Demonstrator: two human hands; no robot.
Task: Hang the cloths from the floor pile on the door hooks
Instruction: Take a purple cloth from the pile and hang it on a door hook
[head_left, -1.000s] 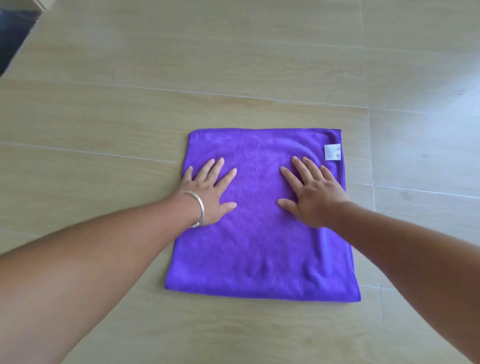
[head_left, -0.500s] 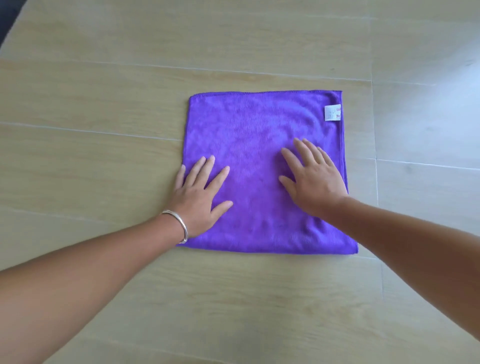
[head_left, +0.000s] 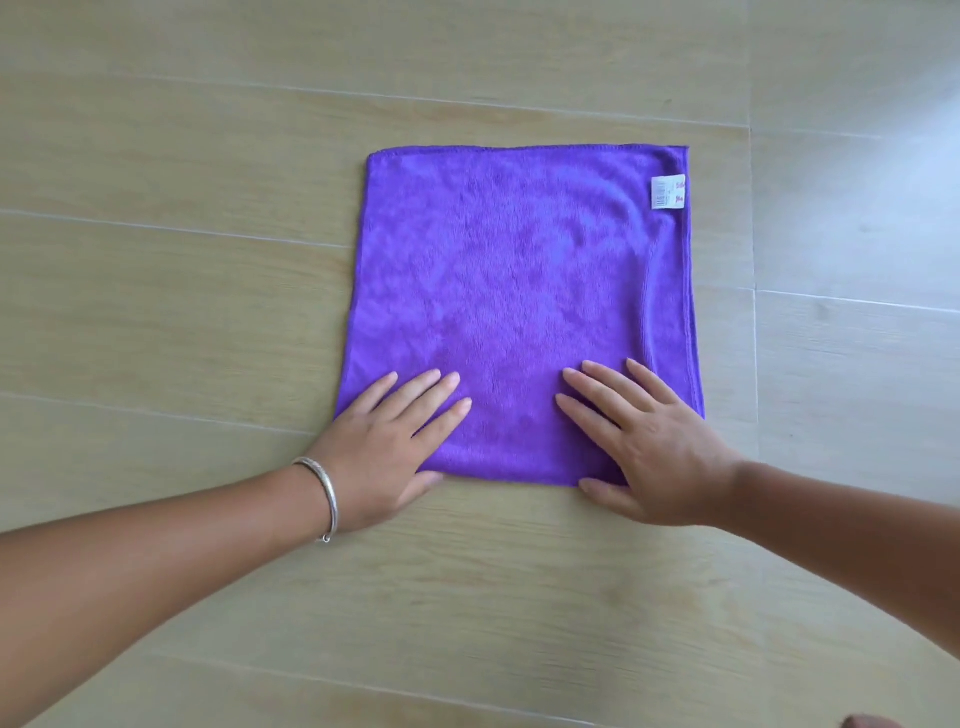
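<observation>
An indoor room, likely a home (pale wood-look floor (head_left: 208, 312) tiles with grout lines).

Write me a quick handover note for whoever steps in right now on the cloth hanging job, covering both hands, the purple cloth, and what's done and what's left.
Left hand: open, fingers flat on the near left corner of the purple cloth, thumb on the floor at the near edge.
Right hand: open, fingers flat on the near right part of the cloth, thumb on the floor just past the edge.
Cloth: spread flat and smooth on the wood-look floor, white label at the far right corner.
Done: cloth laid out flat.
Left: pick it up and hang it on a door hook. No door, hooks or pile are in view.
</observation>
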